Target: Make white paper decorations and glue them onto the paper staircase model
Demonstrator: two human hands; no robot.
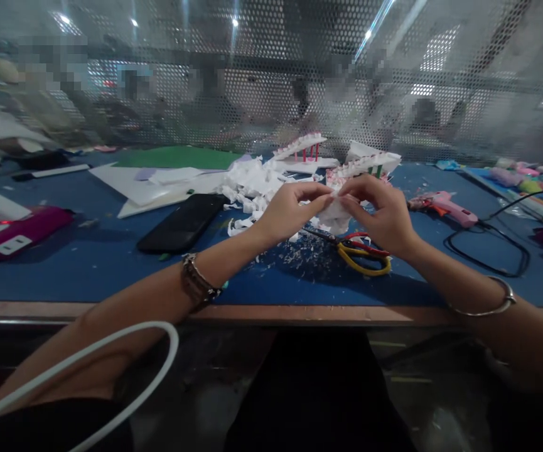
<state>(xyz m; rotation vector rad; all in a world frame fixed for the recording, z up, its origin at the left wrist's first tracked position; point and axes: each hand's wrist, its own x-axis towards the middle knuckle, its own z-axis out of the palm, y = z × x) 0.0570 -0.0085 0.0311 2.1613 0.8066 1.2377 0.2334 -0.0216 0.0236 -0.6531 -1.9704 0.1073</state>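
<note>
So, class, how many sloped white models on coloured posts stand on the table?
2. The red-posted model stands beyond the left hand; the green-posted model stands just beyond the right hand, which partly covers it. Others may be hidden.

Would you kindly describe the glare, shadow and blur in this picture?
Head view: light spots and streaks at top; head view: hazy perforated screen; head view: dark shadow on the tabletop near the scissors; head view: soft detail in the white piece between left hand and right hand.
</note>
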